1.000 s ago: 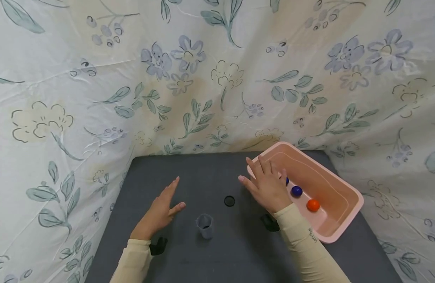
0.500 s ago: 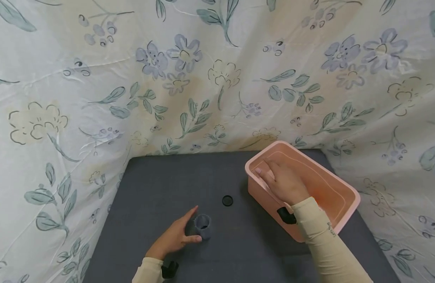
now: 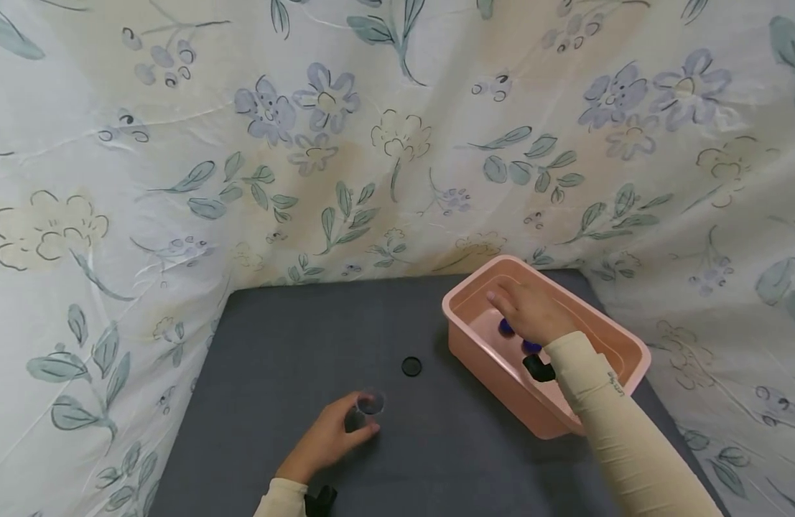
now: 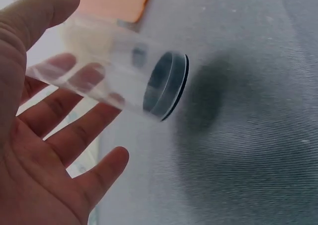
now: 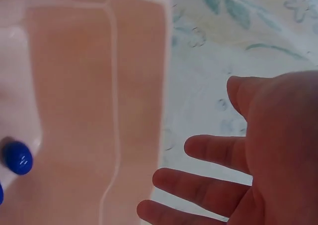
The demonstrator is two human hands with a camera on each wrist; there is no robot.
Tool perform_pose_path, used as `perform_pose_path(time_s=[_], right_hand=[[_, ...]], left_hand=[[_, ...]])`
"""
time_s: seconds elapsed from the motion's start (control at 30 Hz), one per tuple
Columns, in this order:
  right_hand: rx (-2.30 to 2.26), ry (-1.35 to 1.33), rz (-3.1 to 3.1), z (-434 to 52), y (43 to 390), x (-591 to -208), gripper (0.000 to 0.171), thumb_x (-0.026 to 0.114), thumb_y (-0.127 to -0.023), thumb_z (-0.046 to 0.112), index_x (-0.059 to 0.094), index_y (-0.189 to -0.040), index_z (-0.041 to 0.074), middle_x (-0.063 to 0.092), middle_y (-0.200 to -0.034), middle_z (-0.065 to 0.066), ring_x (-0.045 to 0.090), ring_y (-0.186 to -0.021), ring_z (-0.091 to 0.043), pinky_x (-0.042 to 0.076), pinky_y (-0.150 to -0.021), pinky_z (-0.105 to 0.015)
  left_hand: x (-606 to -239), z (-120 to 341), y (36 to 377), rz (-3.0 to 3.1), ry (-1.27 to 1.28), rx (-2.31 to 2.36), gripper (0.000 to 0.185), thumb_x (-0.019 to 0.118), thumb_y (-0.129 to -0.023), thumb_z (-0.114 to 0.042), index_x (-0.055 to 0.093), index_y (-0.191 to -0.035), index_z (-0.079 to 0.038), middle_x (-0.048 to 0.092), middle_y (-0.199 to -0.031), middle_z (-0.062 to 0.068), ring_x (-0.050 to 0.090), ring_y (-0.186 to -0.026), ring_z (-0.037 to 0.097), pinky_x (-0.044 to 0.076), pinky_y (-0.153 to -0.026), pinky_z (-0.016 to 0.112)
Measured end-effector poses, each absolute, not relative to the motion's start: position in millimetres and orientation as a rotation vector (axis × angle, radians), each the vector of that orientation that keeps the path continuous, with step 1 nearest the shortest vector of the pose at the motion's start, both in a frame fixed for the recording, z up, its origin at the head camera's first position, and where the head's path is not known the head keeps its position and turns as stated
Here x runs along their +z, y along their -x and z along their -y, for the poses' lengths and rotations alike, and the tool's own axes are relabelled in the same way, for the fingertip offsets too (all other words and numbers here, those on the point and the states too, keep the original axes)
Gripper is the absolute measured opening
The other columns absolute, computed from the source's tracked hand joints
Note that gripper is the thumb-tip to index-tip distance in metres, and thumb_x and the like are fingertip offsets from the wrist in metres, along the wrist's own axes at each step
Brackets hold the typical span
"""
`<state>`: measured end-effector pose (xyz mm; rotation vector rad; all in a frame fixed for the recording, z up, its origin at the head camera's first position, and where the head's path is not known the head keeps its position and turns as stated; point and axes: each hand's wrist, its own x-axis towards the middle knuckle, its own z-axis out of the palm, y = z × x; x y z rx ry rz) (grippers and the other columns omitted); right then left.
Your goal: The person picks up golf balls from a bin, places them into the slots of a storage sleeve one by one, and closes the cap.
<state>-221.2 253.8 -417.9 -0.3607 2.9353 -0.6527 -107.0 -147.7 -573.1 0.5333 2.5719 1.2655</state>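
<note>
My left hand (image 3: pixel 326 439) grips a clear plastic jar (image 3: pixel 370 403) between thumb and fingers, over the left-middle of the table. In the left wrist view the jar (image 4: pixel 117 66) is tilted, and its dark bottom (image 4: pixel 168 86) hangs a little above the cloth, with a shadow beside it. The right hand (image 3: pixel 533 310) hovers over the pink plastic bin (image 3: pixel 494 373) and holds nothing. Its fingers are spread loosely in the right wrist view. Two blue balls (image 3: pixel 505 327) lie on the bin floor below that hand; one blue ball (image 5: pixel 19 158) shows fully there.
A flat black disc, like a lid (image 3: pixel 411 366), lies on the dark grey table (image 3: pixel 319 337) between jar and bin. Floral cloth (image 3: pixel 397 208) hangs behind the table and along both sides.
The left hand moved right to the jar, took hold of it and lifted it. From above the bin's left edge, my right hand dipped into the bin, then rose slightly and shifted right.
</note>
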Motion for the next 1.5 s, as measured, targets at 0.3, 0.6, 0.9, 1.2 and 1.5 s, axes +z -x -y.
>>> perform_pose_path(time_s=[0.3,0.6,0.9,1.2,1.5], right_hand=[[-0.547,0.243,-2.824,-261,243,-431,0.076,0.036,-0.107,0.064,0.034,-0.160,0.010,0.049,-0.155,-0.025,0.056,-0.133,-0.046,0.046,-0.107,-0.064],[-0.413,0.168,-2.807,-269,270,-463,0.041,0.050,-0.105,0.046,0.065,-0.098,0.008,0.063,-0.075,-0.008,0.062,-0.067,-0.024,0.048,-0.062,-0.037],[-0.323,0.196,-2.788,-281,279,-492,0.031,0.064,-0.100,0.034,0.060,-0.102,0.003,0.062,-0.082,-0.011,0.062,-0.073,-0.025,0.050,-0.067,-0.040],[-0.319,0.193,-2.763,-282,278,-506,0.030,0.063,-0.095,0.023,0.062,-0.114,0.000,0.067,-0.094,-0.016,0.060,-0.080,-0.028,0.050,-0.073,-0.043],[-0.289,0.238,-2.807,-292,291,-526,0.018,0.069,-0.093,0.023,0.060,-0.091,0.007,0.059,-0.076,-0.009,0.057,-0.068,-0.024,0.044,-0.060,-0.037]], left_hand=[[-558,151,111,-2.653,-0.559,1.239,0.039,0.076,-0.096,-0.033,0.063,-0.129,-0.019,0.067,-0.119,0.000,0.062,-0.109,0.013,0.055,-0.094,0.047],[-543,152,114,-2.696,-0.592,1.230,0.036,0.077,-0.095,-0.031,0.062,-0.127,-0.028,0.065,-0.116,-0.005,0.061,-0.102,0.006,0.056,-0.090,0.040],[-530,151,115,-2.731,-0.677,1.250,0.040,0.079,-0.094,-0.024,0.061,-0.129,-0.028,0.064,-0.119,-0.008,0.063,-0.103,0.009,0.058,-0.089,0.044],[-522,153,115,-2.771,-0.711,1.232,0.041,0.080,-0.093,-0.023,0.061,-0.130,-0.029,0.063,-0.118,-0.013,0.063,-0.099,0.006,0.057,-0.086,0.033],[-514,149,117,-2.789,-0.757,1.221,0.042,0.081,-0.092,-0.021,0.061,-0.128,-0.028,0.062,-0.115,-0.014,0.063,-0.097,0.003,0.057,-0.086,0.031]])
